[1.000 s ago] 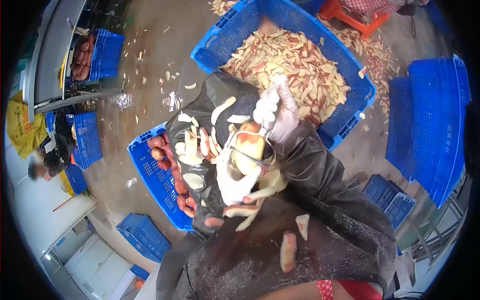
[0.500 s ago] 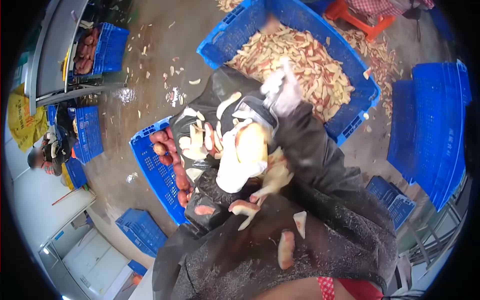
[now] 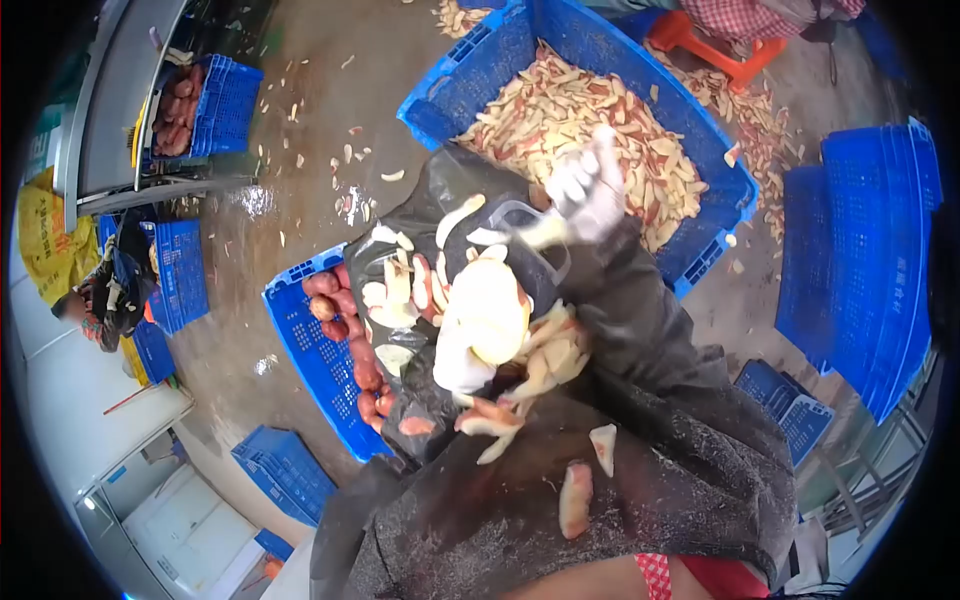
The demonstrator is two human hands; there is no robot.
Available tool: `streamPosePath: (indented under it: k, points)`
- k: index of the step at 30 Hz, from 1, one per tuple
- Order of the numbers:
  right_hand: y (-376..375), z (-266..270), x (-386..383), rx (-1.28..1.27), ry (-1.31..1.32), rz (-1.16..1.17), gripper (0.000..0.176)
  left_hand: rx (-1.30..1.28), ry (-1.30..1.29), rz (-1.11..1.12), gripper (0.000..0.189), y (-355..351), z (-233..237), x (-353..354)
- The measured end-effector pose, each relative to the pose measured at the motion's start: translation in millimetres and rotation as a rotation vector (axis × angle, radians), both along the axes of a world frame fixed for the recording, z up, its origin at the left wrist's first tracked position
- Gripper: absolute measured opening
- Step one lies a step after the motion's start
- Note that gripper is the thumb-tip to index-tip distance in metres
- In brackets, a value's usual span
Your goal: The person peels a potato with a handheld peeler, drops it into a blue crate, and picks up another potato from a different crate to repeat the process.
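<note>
My left hand [image 3: 461, 365], in a white glove, is closed around a large peeled potato [image 3: 499, 318], pale yellow and overexposed. In a white glove too, my right hand [image 3: 588, 196] grips a peeler [image 3: 557, 262] with a pale looped frame, whose far side lies just above the potato. The blade is blurred, so contact with the potato cannot be made out. Thick peel strips [image 3: 552, 358] are heaped below the potato on my dark apron [image 3: 660, 450], and more peelings [image 3: 398, 295] lie on the dark plastic by my left hand.
A blue crate [image 3: 735, 190] full of peelings stands ahead. Unpeeled red potatoes [image 3: 366, 367] fill a blue crate [image 3: 300, 345] on the left. Stacked blue crates [image 3: 870, 260] stand at right. Other people work nearby, one beside an orange stool [image 3: 735, 70]. Scraps litter the wet floor.
My right hand has shifted a little to the right, and the peeler with it, away from the potato's upper end. The potato has tilted slightly in my left hand.
</note>
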State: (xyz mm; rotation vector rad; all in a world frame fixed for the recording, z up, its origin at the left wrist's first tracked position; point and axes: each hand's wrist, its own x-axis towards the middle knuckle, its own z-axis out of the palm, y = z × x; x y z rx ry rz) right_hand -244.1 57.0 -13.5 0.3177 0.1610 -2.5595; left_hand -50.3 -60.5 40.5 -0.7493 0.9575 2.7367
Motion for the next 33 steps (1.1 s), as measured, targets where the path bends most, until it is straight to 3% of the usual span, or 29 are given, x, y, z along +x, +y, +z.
streamPosePath:
  k: [1, 2, 3, 5, 6, 7, 9, 10, 12, 13, 16, 19, 22, 23, 24, 25, 26, 28, 29, 30, 31, 33]
  points:
    - [6, 12, 8, -0.279, 0.080, 0.030, 0.048, 0.011, 0.004, -0.009, 0.060, 0, 0, 0]
    - [-2, 46, 28, -0.235, 0.128, 0.130, 0.048, 0.016, -0.005, -0.012, 0.061, 1, 1, 4]
    - [-6, 55, 35, 0.157, 0.070, 0.185, 0.048, 0.016, -0.015, -0.015, 0.062, 0, -1, 8]
    - [-4, 8, 1, 0.502, -0.059, -0.040, 0.048, 0.002, -0.015, -0.007, 0.064, 2, -2, 11]
    - [9, -17, -16, -0.012, -0.191, -0.028, 0.047, -0.003, -0.007, -0.003, 0.065, 0, 0, 10]
    - [6, 10, -10, -0.007, 0.065, -0.110, 0.048, -0.001, 0.001, 0.005, 0.066, -1, 2, 8]
    - [0, 58, 20, -0.228, 0.026, 0.027, 0.047, -0.016, -0.017, -0.015, 0.069, 0, 7, 10]
    - [-8, 63, 31, -0.239, 0.124, 0.087, 0.047, -0.037, -0.009, -0.027, 0.070, 2, 8, 11]
    - [-20, 54, 33, -0.269, -0.032, 0.161, 0.046, -0.124, 0.017, -0.067, 0.072, 3, 10, 12]
    - [-25, 47, 34, -0.311, -0.116, 0.165, 0.044, -0.202, 0.031, -0.107, 0.073, 3, 12, 13]
    - [-21, 47, 47, -0.274, -0.051, 0.184, 0.040, -0.552, 0.107, -0.294, 0.077, 1, 20, 16]
    - [-17, 67, 45, -0.029, -0.116, 0.307, 0.038, -0.773, 0.140, -0.381, 0.080, 1, 18, 18]
    - [-15, 47, 31, 0.139, -0.028, 0.443, 0.037, -0.866, 0.100, -0.383, 0.084, 7, 8, 17]
    - [-12, 7, 17, 0.007, -0.191, 0.305, 0.036, -0.812, 0.104, -0.363, 0.084, 8, 7, 15]
    - [4, -7, 3, -0.027, -0.191, 0.208, 0.036, -0.708, 0.100, -0.320, 0.084, 8, 8, 12]
    - [9, 6, -9, -0.066, -0.189, 0.111, 0.035, -0.612, 0.100, -0.285, 0.084, 7, 8, 10]
    - [19, 23, 10, 0.230, 0.146, 0.127, 0.036, -0.536, 0.102, -0.257, 0.084, 5, 7, 8]
    - [0, 51, 40, -0.072, -0.024, 0.253, 0.039, -0.428, 0.068, -0.236, 0.085, 7, 8, 12]
    - [-3, 55, 46, 0.207, -0.036, 0.292, 0.040, -0.393, 0.053, -0.225, 0.085, 10, 9, 13]
    - [-6, 26, 32, -0.006, -0.240, 0.240, 0.041, -0.364, 0.046, -0.204, 0.085, 9, 10, 10]
    - [-1, 3, 12, 0.201, -0.255, 0.151, 0.042, -0.343, 0.043, -0.182, 0.085, 9, 11, 10]
    - [12, 12, 10, 0.004, 0.062, 0.040, 0.042, -0.311, 0.055, -0.155, 0.085, 12, 11, 10]
